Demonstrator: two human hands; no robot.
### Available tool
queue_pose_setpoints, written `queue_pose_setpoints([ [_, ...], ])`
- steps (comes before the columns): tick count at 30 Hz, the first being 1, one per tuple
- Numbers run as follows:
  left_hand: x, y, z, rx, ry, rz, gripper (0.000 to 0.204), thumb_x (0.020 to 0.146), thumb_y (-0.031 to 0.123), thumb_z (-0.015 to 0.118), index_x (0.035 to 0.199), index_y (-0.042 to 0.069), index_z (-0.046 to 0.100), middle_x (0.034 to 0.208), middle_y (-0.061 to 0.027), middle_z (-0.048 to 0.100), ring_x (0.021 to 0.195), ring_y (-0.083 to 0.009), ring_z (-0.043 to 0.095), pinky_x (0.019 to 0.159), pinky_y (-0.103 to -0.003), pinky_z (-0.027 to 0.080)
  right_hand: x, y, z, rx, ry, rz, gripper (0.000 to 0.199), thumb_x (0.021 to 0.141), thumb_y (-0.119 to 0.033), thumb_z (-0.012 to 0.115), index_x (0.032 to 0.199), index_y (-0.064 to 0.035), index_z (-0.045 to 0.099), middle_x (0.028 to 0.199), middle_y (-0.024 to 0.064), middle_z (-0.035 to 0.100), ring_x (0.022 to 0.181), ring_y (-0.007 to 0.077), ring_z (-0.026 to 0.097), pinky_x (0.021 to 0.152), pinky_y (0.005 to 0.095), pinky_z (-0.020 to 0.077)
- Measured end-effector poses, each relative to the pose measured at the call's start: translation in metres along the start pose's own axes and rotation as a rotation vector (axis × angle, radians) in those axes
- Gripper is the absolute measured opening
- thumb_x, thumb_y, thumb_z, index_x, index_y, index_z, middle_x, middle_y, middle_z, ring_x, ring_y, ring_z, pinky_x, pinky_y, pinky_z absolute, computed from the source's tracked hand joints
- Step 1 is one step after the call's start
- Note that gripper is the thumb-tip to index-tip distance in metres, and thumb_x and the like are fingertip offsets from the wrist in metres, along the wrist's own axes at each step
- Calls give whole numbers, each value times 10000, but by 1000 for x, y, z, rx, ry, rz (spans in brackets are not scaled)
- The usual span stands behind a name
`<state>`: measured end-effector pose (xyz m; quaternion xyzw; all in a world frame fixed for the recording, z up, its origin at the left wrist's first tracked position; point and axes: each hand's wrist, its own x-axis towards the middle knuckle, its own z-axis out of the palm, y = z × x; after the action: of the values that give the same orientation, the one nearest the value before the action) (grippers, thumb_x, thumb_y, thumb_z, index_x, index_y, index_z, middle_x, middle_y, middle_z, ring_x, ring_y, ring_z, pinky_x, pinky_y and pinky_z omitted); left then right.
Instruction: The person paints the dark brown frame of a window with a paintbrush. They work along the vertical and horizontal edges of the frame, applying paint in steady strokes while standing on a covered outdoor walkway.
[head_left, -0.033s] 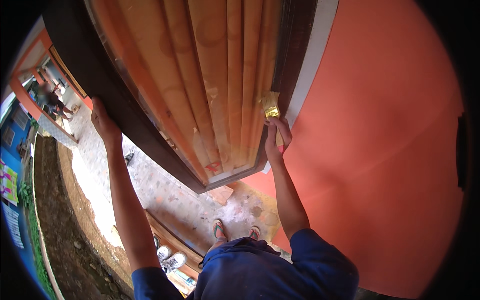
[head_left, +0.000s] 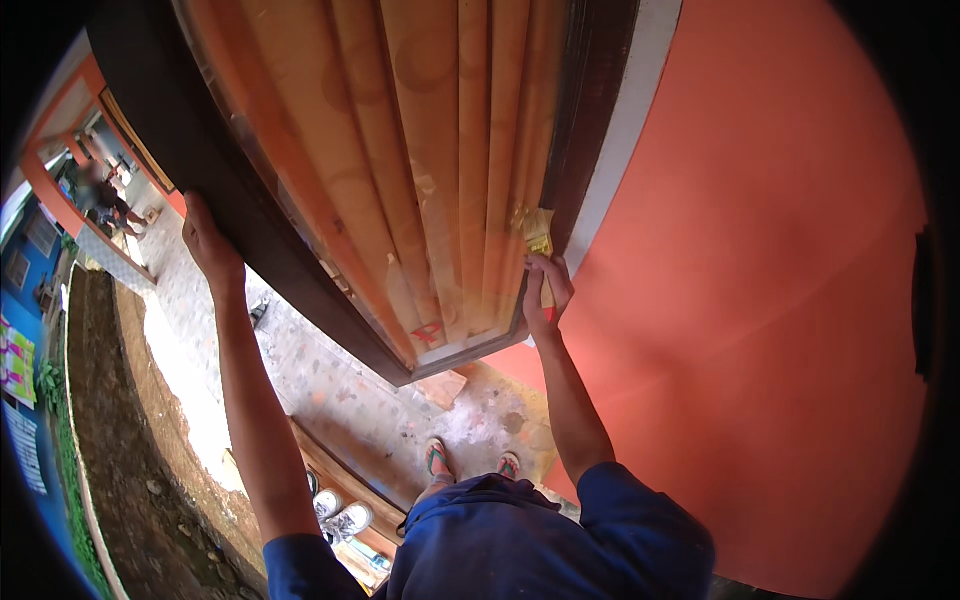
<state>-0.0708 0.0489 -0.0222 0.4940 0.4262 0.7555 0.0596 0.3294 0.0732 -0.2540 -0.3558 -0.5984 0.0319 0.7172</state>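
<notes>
An open window sash with a dark brown frame and a glass pane fills the upper middle; orange curtain-like folds show in the pane. My left hand grips the frame's left outer edge, its fingers mostly hidden behind the wood. In my right hand, closed round its handle, is a paintbrush with pale bristles, a gold-coloured ferrule and a red patch on the handle. Its bristles point up at the inner border of the frame's right side, by the glass. Whether they touch I cannot tell.
A coral-painted wall stands close on the right. Below are a spotted floor and a wooden bench or shelf with white shoes. An earth ditch runs along the left. Another person is far off at left.
My right hand and the paintbrush have moved a little down along the right side of the frame. My left hand keeps its place on the left edge.
</notes>
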Motion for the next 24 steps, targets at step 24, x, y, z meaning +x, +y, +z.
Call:
queue_pose_setpoints([
  [24,0,26,1,71,9,-33,637,1063,475,360,1390,-62,462,1323,-145,571,1177,-208,570,1030,-320,432,-124,39,3,-204,-178,307,144,941,-54,560,1020,6,664,908,183,667,826,295,684,736,355,544],
])
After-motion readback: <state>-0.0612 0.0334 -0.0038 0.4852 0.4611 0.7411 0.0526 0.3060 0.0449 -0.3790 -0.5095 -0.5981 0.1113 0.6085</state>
